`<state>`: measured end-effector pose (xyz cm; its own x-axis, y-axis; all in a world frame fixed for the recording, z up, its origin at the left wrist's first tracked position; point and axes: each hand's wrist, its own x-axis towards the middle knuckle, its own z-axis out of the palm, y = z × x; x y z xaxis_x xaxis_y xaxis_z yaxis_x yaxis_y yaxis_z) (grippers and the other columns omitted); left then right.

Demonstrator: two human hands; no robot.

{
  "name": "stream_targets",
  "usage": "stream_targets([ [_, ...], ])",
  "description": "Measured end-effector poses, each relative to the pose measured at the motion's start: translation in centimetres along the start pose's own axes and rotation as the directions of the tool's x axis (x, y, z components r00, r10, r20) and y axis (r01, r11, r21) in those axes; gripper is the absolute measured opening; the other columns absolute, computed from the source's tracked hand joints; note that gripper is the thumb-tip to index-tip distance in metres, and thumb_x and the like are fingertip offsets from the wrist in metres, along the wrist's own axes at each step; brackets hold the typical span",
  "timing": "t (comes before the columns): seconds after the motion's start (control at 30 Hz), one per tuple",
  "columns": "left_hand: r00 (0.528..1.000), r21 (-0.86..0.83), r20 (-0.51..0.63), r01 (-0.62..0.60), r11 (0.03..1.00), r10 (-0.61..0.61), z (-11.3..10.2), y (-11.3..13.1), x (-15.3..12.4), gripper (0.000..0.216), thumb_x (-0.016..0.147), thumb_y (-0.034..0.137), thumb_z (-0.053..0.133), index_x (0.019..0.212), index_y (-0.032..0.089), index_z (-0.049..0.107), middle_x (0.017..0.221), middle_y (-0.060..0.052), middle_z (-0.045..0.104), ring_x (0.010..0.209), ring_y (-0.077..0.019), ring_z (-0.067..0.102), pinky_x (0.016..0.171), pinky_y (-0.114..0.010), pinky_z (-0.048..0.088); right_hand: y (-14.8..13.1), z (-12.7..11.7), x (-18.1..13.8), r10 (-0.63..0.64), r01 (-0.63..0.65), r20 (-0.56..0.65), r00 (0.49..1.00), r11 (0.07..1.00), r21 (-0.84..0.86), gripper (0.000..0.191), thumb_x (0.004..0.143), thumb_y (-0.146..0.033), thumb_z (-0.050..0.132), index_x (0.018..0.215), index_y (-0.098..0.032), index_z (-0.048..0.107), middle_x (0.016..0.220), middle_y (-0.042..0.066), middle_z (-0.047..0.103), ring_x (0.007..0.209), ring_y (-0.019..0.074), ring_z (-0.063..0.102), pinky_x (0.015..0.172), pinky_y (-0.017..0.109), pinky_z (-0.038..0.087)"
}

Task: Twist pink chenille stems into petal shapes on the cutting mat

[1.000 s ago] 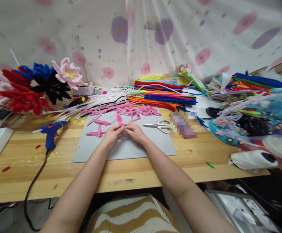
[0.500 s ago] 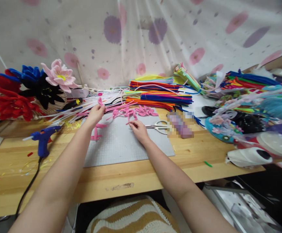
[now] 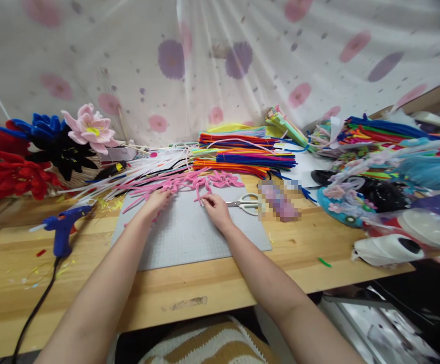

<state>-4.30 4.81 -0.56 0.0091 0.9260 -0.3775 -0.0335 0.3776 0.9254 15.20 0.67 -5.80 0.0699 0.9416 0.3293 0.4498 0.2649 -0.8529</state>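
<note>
My left hand (image 3: 155, 201) reaches to the far left corner of the grey cutting mat (image 3: 189, 237), its fingers curled down onto the pile of pink pipe cleaner pieces (image 3: 189, 181). My right hand (image 3: 214, 207) rests on the mat near its far edge. Its fingertips are pinched on the end of a bent pink pipe cleaner (image 3: 200, 194) from the same pile. The hands are about a hand's width apart.
Scissors (image 3: 245, 202) lie just right of my right hand. A blue glue gun (image 3: 62, 230) with a black cord stands at left. Pipe cleaner flowers (image 3: 53, 146) sit in a basket at back left. Stacked coloured pipe cleaners (image 3: 243, 151) lie behind. A white device (image 3: 390, 248) lies at right.
My hands, together over the mat's middle on a folded pink piece, have parted. The left carried it to the back left and came down on the pile. The right moved slightly forward.
</note>
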Motion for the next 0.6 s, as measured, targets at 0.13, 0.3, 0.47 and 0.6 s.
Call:
stream_targets([
  [0.13, 0.997, -0.163, 0.060, 0.063, 0.985, -0.054, -0.1, -0.4, -2.3, 0.004, 0.072, 0.014, 0.044, 0.069, 0.015, 0.047, 0.045, 0.006, 0.037, 0.033, -0.0041, 0.027, 0.032, -0.014, 0.018, -0.7, 0.0, 0.7, 0.015, -0.015, 0.005, 1.000, 0.999, -0.036, 0.021, 0.079, -0.027, 0.048, 0.085, -0.017, 0.066, 0.079, 0.003, 0.062, 0.074, 0.0135, 0.054, 0.071, 0.025, 0.042],
  [0.3, 0.993, -0.309, 0.085, -0.048, 0.950, 0.078, 0.1, -1.9, -4.1, 0.014, 0.068, 0.010, 0.042, 0.078, 0.014, 0.050, 0.043, 0.008, 0.034, 0.033, -0.0045, 0.026, 0.032, -0.014, 0.024, -3.6, 1.3, 3.2, 0.057, 0.003, 0.194, 0.979, 0.955, -0.296, 0.044, 0.076, -0.019, 0.047, 0.120, -0.020, 0.051, 0.095, 0.004, 0.063, 0.088, 0.0161, 0.057, 0.079, 0.028, 0.043],
  [0.47, 0.977, -0.434, 0.058, -0.162, 0.886, 0.207, -0.4, -3.2, -4.1, 0.011, 0.070, 0.018, 0.047, 0.080, 0.016, 0.051, 0.041, 0.011, 0.026, 0.032, -0.0039, 0.018, 0.031, -0.013, 0.018, -5.7, 4.2, 6.1, 0.157, 0.129, 0.380, 0.912, 0.768, -0.627, 0.056, 0.077, -0.012, 0.041, 0.131, -0.024, 0.036, 0.109, 0.009, 0.062, 0.097, 0.0216, 0.059, 0.078, 0.035, 0.044],
  [0.6, 0.976, -0.487, 0.006, -0.189, 0.853, 0.219, -1.1, -3.8, -4.0, 0.014, 0.073, 0.028, 0.055, 0.073, 0.018, 0.046, 0.043, 0.011, 0.029, 0.033, -0.0028, 0.020, 0.030, -0.012, 0.017, -5.7, 5.6, 7.1, 0.203, 0.171, 0.410, 0.889, 0.683, -0.710, 0.035, 0.082, -0.015, 0.037, 0.113, -0.016, 0.052, 0.103, 0.013, 0.064, 0.096, 0.0230, 0.060, 0.076, 0.034, 0.044],
])
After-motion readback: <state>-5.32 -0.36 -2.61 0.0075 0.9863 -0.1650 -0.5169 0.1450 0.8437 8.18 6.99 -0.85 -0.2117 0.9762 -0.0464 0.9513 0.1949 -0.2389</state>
